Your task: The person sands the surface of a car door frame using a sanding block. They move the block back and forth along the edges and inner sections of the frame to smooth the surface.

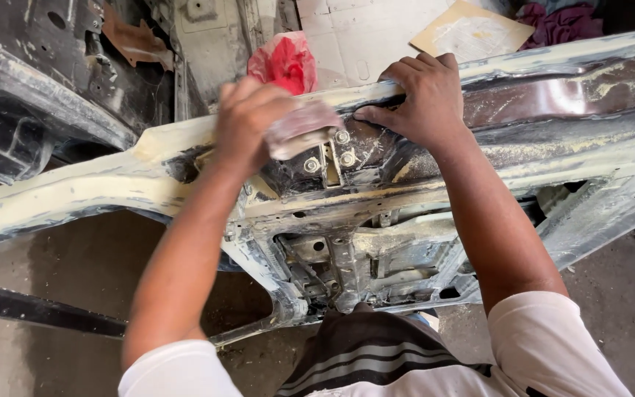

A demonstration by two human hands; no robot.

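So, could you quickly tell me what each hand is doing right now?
Left hand: closed on a sanding pad, pressed against the car body panel.
Right hand: holds nothing, fingers hooked over the panel's top edge.

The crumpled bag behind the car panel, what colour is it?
Red bag, seen in the head view, just beyond the left hand.
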